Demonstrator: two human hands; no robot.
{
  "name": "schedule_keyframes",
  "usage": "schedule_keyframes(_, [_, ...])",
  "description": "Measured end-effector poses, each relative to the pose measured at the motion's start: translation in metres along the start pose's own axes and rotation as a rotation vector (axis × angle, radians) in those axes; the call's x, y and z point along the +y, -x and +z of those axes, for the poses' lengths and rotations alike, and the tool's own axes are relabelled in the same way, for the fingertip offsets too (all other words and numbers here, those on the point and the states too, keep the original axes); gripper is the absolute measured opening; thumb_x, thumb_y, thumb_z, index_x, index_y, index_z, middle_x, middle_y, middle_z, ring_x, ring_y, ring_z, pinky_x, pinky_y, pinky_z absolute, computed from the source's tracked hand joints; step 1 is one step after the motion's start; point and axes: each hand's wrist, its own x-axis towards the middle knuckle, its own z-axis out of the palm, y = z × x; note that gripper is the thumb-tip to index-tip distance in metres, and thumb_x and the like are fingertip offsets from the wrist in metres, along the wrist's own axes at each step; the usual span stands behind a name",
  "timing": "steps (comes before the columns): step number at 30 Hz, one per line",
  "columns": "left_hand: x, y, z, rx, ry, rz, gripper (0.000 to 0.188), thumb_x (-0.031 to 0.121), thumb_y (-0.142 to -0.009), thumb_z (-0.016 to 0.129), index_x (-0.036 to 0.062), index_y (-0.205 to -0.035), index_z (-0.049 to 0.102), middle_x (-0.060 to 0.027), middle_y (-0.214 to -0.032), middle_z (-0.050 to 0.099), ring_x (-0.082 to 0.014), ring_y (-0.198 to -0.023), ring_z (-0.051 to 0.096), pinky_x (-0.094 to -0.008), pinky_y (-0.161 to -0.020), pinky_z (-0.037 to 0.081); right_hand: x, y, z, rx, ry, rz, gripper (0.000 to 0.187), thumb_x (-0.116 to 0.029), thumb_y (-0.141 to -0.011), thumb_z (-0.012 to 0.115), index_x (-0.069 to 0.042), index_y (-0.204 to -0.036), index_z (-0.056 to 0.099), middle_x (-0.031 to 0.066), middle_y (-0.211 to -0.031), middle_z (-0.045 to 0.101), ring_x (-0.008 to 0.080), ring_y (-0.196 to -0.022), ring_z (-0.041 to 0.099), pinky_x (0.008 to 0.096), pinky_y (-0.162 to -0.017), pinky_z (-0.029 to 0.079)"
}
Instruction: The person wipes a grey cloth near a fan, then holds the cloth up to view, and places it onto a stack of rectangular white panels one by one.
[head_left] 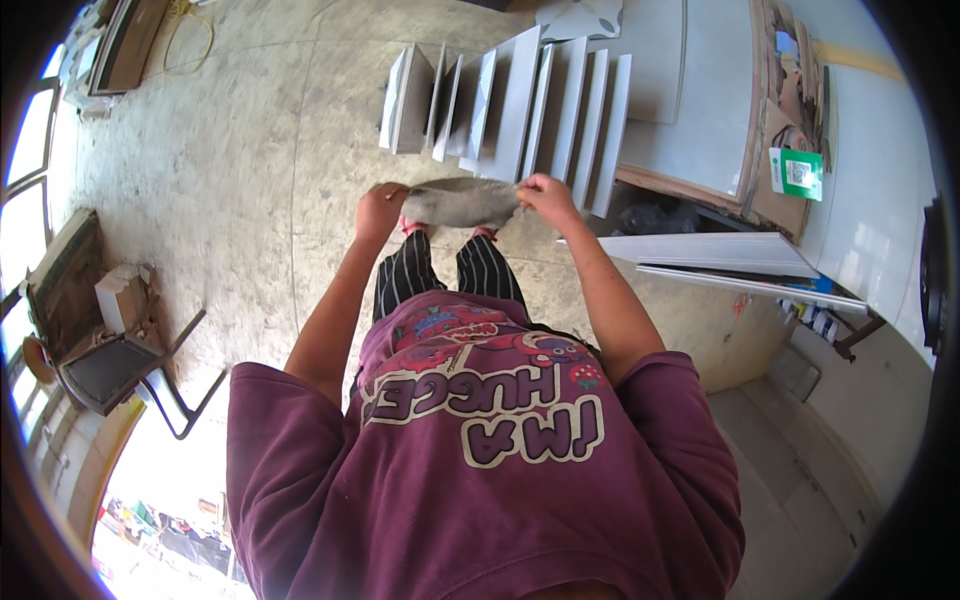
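Chair (110, 372), one, stands well to the left of the left hand (378, 210), with one pale box (123, 298) close by its seat; whether the box rests on it is hard to tell. One loop of wire (190, 42) lies on the floor (235, 180), beyond the left hand and off to its left.

The left hand pinches one end of a single grey cloth (462, 205), its fingers drawn narrow on the edge. The cloth spans the gap between both hands, its near side sagging a little. Two feet (413, 227) show just past its near edge, between the hands. Beyond the cloth, upright panels (515, 105) stand in a row, about ten; overlap keeps the count inexact. The right hand (550, 200) pinches the cloth's other end, also narrow, just short of the row's near corner.

To the right of the right hand, two long pale slabs (705, 248) jut out, and farther right and beyond hangs one green card (797, 174).

As for progress, the cloth is gripped at both ends and spread. Whether it touches a panel is unclear, and how much work is left cannot be judged.
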Motion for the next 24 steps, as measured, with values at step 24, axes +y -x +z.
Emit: schedule_keyframes(24, [0.149, -0.08, 0.012, 0.138, 0.468, 0.23, 0.018, 0.004, -0.085, 0.055, 0.0027, -0.101, 0.065, -0.0042, -0.082, 0.066, -0.0091, -0.072, 0.061, -0.0223, -0.064, 0.05, -0.077, 0.04, -0.046, 0.056, -0.406, -0.28, 0.02, -0.011, -0.082, 0.063, 0.003, -0.096, 0.059, 0.0066, -0.08, 0.063, 0.0105, -0.07, 0.061, 0.0222, -0.063, 0.05])
